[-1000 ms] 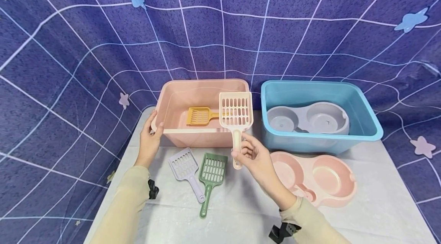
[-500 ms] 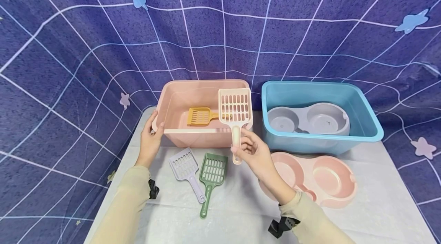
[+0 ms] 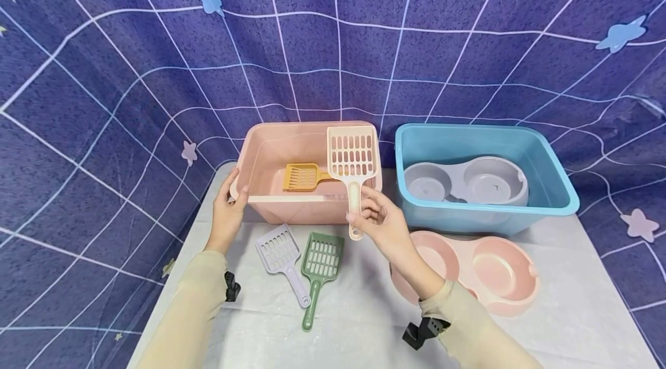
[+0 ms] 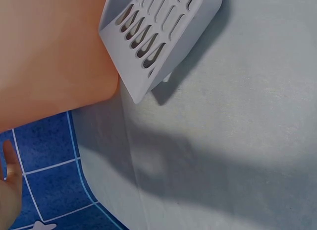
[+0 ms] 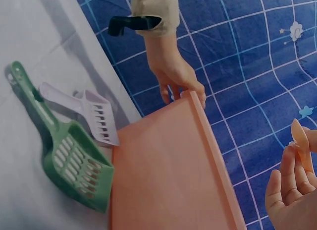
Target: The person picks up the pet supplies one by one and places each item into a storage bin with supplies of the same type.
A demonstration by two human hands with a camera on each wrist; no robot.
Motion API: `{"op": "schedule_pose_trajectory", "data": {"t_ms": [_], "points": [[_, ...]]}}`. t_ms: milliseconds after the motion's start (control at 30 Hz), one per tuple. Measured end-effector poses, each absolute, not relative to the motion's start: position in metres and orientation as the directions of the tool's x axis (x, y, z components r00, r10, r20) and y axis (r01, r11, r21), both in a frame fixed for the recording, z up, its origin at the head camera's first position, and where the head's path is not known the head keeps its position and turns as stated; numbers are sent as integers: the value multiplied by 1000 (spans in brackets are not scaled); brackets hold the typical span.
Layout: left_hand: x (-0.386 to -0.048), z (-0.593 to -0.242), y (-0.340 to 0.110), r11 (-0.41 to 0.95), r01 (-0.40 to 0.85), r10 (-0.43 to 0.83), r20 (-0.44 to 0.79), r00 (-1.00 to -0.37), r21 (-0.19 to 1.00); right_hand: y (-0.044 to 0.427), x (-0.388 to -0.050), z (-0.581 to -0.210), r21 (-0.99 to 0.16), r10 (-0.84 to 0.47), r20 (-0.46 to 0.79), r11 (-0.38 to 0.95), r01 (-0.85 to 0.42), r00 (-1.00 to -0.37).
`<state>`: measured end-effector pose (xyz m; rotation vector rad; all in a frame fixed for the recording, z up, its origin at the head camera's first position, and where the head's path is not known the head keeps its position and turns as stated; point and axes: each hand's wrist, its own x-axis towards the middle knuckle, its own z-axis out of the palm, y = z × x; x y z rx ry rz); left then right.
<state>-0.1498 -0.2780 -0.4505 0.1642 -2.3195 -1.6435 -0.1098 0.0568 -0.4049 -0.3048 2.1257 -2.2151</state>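
Note:
My left hand [image 3: 227,216] grips the front left corner of a pink litter box [image 3: 302,211], fingers outside the rim. In the right wrist view, the same hand [image 5: 176,74] curls over the box's corner [image 5: 163,155]. My right hand [image 3: 385,230] pinches the handle of a cream litter scoop [image 3: 354,183], held upright before the box's right part. The scoop's slotted head overlaps the box in the head view. Inside the box lies an orange scoop [image 3: 313,177], its handle end partly hidden. On the table in front are a lavender scoop [image 3: 285,266] and a green scoop [image 3: 315,278].
A blue litter box [image 3: 468,218] stands to the right, with a grey double bowl [image 3: 458,177] inside. In front of it, a pink double bowl [image 3: 465,262] sits on the white-covered table [image 3: 364,328], partly behind my right forearm. A purple patterned curtain [image 3: 312,39] hangs behind.
My right hand has raised the cream scoop a little, away from me and slightly left. My left hand stays at the pink box's corner.

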Motion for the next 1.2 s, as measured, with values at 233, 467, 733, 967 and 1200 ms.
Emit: {"op": "schedule_pose_trajectory", "data": {"t_ms": [233, 467, 733, 967, 1200], "points": [[-148, -448, -278, 343, 70, -256, 165, -953, 937, 51, -119, -394, -993, -171, 117, -33, -113, -978], [-148, -447, -277, 341, 74, -258, 169, -951, 937, 47, -131, -392, -991, -175, 130, -39, -125, -976], [-149, -448, -276, 339, 76, -256, 170, -952, 938, 48, -145, -392, -993, -168, 114, -12, -113, -979], [-151, -450, -278, 334, 79, -260, 173, -950, 939, 48, -159, -394, -993, -153, 120, -4, -121, -981], [-151, -451, -278, 328, 80, -262, 172, -950, 941, 47, -169, -396, -992, -148, 113, 34, -120, -982]]}}
